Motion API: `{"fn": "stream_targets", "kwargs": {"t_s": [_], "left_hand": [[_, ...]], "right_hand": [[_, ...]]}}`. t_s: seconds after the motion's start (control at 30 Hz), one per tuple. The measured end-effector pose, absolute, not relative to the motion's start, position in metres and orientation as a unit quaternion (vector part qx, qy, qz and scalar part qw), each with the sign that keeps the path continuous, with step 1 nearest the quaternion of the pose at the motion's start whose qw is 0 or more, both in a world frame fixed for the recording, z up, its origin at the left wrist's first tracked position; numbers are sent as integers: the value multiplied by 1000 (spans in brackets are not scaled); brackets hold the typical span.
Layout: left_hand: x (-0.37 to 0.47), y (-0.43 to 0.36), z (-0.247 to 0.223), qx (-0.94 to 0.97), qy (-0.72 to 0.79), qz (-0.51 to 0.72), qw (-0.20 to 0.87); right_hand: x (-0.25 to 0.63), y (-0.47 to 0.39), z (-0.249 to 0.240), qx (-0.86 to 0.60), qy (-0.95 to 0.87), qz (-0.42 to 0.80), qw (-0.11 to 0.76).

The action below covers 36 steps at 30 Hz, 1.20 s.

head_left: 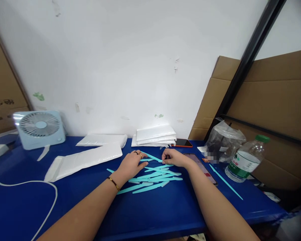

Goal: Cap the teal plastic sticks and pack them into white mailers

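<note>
A loose heap of turquoise eyebrow razors point(150, 188), slim sticks with pale blade covers, lies on the blue table. My left hand point(131, 164) rests over the heap's left side, fingers stretched and thumb apart from the index finger. Its fingertips touch or nearly touch the far end of one razor point(152, 156). At that razor's near end, my right hand point(175, 158) has its fingers curled and pinched on it. Part of the heap is hidden under my left hand.
White padded envelopes point(87, 160) lie at left, with a stack of envelopes point(154, 134) by the wall. One phone point(183, 143) and another phone point(203, 169) lie at right, near a single razor point(225, 181), a plastic bag point(223, 140) and a water bottle point(248, 160). A fan point(41, 129) and cable point(55, 197) are left.
</note>
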<state>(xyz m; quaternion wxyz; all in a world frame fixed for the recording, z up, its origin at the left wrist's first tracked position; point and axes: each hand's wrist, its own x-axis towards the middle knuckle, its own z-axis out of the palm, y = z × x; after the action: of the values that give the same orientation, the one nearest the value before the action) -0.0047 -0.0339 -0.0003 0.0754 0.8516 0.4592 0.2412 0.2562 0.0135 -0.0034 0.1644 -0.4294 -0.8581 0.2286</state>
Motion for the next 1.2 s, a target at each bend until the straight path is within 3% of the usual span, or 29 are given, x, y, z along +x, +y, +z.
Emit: {"fn": "stream_targets", "kwargs": {"t_s": [0.23,0.43,0.6,0.8,0.9,1.07,1.2], "left_hand": [[-3,-32,4,860,479,171,-44],[-19,-18,-1,850,509,133,-14],[-21,-19,-4,843,507,179,-18],[-13,-35,-6,891,429,130,74],[-10,-34,-9,891,432,112,88],[-8,-29,-10,878,447,129,113],[-10,-29,-7,863,447,203,120]], "right_hand": [[237,6,-3,-407,-864,248,165],[258,15,-3,-465,-841,216,172],[265,27,-15,-480,-847,94,211],[258,35,-27,-502,-851,20,153],[260,35,-24,-505,-851,25,142],[269,20,-4,-478,-851,77,204],[275,5,10,-459,-859,174,147]]}}
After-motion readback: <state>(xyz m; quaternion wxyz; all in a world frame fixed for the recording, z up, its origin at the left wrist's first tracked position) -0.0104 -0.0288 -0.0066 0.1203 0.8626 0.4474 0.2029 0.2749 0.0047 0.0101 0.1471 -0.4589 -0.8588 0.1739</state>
